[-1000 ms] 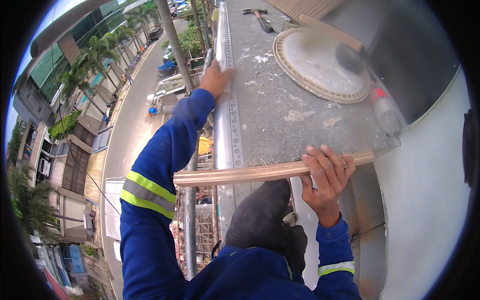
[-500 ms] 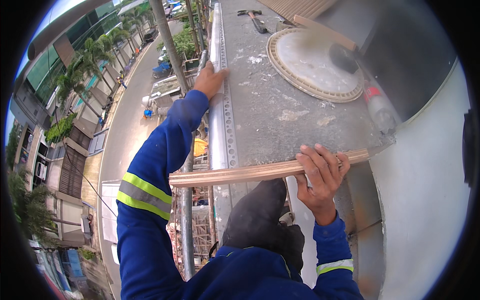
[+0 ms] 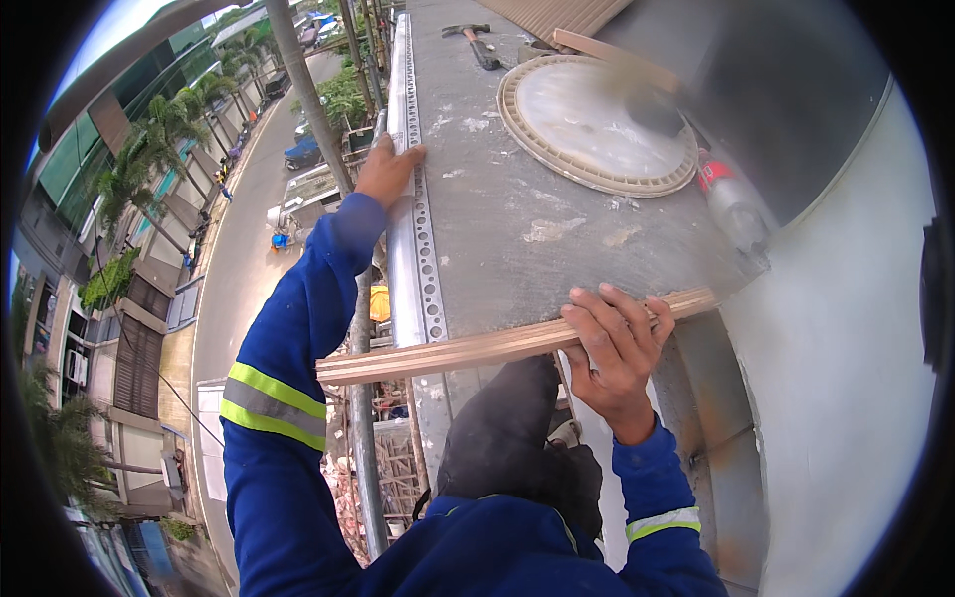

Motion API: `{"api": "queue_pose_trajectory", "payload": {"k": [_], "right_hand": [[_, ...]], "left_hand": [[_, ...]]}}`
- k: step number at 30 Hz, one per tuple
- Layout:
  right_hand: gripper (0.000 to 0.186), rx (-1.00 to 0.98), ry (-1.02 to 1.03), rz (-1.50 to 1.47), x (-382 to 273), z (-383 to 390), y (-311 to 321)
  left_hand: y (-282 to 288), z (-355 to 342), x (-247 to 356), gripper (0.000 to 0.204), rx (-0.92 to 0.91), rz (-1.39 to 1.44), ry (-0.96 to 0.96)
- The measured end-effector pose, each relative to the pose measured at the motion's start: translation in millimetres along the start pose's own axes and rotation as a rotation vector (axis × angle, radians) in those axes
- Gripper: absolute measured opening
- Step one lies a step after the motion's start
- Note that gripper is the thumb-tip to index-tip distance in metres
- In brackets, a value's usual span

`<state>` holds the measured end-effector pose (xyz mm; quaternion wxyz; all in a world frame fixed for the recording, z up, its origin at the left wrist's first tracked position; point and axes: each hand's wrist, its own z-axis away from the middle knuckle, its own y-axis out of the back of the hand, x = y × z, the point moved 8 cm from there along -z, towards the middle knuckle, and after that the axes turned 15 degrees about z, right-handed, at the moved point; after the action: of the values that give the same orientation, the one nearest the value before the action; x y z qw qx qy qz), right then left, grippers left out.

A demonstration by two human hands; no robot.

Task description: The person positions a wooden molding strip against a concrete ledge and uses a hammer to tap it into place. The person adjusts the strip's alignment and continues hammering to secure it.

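Observation:
My left hand (image 3: 389,171) grips a long perforated metal edge trim (image 3: 428,269) along the left side of a grey concrete ledge (image 3: 477,239). Its thumb lies over the perforated strip, while the fingers reach round the outer side, partly hidden. My right hand (image 3: 619,353) is closed on a layered plywood strip (image 3: 448,356), fingers over the top edge and thumb below. That strip lies crosswise at the near end of the ledge, and its left end sticks out past the trim.
Farther along the ledge are a hammer (image 3: 472,45), a round pale lid (image 3: 597,124), a wooden stick (image 3: 612,58) and a plastic bottle (image 3: 734,204). Scaffold poles (image 3: 308,95) stand at the left, above a drop to the street (image 3: 239,269). A white wall (image 3: 836,378) bounds the right.
The scene has shifted slightly left in view, hands included. Both hands keep their holds, on the metal trim and the plywood strip.

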<state>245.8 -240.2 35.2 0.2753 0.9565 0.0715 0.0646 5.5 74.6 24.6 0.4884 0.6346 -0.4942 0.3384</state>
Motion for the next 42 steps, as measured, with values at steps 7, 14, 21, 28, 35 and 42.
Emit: {"api": "queue_pose_trajectory", "payload": {"k": [7,14,21,28,35,42], "right_hand": [[0.025,-0.003,-0.009,0.002,0.0,0.8,-0.3],[0.025,0.002,-0.025,-0.009,0.3,-0.3,-0.2],[0.027,0.008,-0.035,-0.025,0.4,-0.1,0.2],[0.035,0.016,-0.005,-0.011,1.1,0.5,-0.6],[0.028,-0.006,-0.021,-0.012,1.1,0.3,-0.9],[0.026,0.002,-0.029,-0.012,1.0,-0.1,-0.3]], "left_hand": [[-6.2,7.6,7.9,0.092,-0.191,-0.311,-0.070],[2.5,0.2,-1.7,0.060,-0.003,0.043,-0.066],[5.0,-2.3,-3.1,0.068,0.000,-0.019,-0.059],[3.5,-4.6,-10.6,0.093,-0.012,0.050,0.010],[6.1,-6.0,-7.5,0.092,-0.012,-0.022,-0.013],[3.3,4.2,3.9,0.066,-0.011,-0.001,0.020]]}}
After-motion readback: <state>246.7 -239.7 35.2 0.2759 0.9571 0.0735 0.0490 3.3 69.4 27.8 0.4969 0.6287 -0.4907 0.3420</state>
